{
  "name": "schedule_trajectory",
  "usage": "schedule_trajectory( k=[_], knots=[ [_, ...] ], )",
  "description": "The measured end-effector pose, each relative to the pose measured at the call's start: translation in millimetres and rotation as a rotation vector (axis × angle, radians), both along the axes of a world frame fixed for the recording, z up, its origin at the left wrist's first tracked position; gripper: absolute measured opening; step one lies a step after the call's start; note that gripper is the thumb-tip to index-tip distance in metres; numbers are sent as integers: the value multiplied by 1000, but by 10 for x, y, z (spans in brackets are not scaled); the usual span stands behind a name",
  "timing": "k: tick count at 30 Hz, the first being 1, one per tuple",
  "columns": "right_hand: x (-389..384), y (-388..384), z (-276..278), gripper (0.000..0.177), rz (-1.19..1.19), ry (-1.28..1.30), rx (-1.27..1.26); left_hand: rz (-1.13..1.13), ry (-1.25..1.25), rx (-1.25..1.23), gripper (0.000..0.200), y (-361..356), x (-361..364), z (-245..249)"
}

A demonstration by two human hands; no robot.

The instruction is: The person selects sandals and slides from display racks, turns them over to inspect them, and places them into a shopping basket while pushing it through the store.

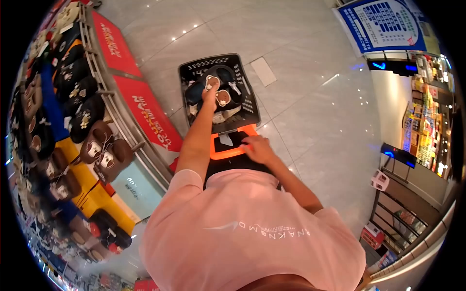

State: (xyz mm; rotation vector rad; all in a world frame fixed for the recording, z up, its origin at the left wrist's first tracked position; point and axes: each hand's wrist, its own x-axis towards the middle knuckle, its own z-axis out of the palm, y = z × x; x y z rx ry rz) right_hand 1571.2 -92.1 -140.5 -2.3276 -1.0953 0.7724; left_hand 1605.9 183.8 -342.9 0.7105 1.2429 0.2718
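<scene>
My left hand [210, 97] reaches into a dark grey shopping basket [250, 99], its fingers closed at a dark slipper with a brown and white bear patch [212, 83]. A second bear patch [223, 98] shows just to the right of that hand. Other dark footwear and a pale item [225, 115] lie in the basket. My right hand [259, 148] rests at the right side of the orange cart handle [228, 154], its fingers bent over it. Whatever the left palm covers is hidden.
Shelves of slippers, with a brown bear pair [106, 151] at the edge, run along the left. Red sign panels [145, 109] line their side. Grey tiled floor [310, 111] surrounds the cart. A blue and white banner [381, 24] and a black rack [398, 213] stand at the right.
</scene>
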Motion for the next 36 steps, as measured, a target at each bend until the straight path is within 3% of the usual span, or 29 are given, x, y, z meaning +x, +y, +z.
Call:
schedule_trajectory(
  k=[1,3,5,8,11,15,17,19,21,23,25,31,33,36],
  knots=[
    [-89,75,-43,34,43,-137,8,-11,0,1,55,46,38,-222],
    [-105,202,-113,39,87,-168,-117,-87,205,67,56,126,134,-164],
    [-86,279,-140,41,8,-138,-197,-151,225,199,53,130,175,-542],
    [-74,261,-265,40,-67,-150,-146,-173,182,88,51,163,307,-749],
    [-38,278,-304,38,-69,-171,-151,-297,202,-55,73,206,425,-655],
    [-25,304,-309,36,-67,-141,-187,-795,129,458,74,124,251,-905],
    [-11,328,-282,36,-67,-137,-189,-963,-28,373,79,-51,-3,-619],
    [26,364,-250,35,-62,-111,-222,-984,-98,304,84,-344,-417,101],
    [64,402,-244,33,-58,-129,-227,-950,-258,390,86,-600,-972,265],
    [99,454,-224,30,-64,-122,-225,-966,-284,647,85,-853,-1455,774],
    [127,486,-238,29,-49,-121,-222,-1193,-50,931,72,-855,-1518,1780],
    [314,700,-284,36,-9,-136,-320,-909,138,1283,30,-946,-1494,1517],
    [329,763,-280,36,5,-175,-317,-941,118,1277,27,-856,-1469,1531],
    [458,912,-322,37,2,-206,-361,-806,131,1304,28,-773,-1326,1536]
  ],
)
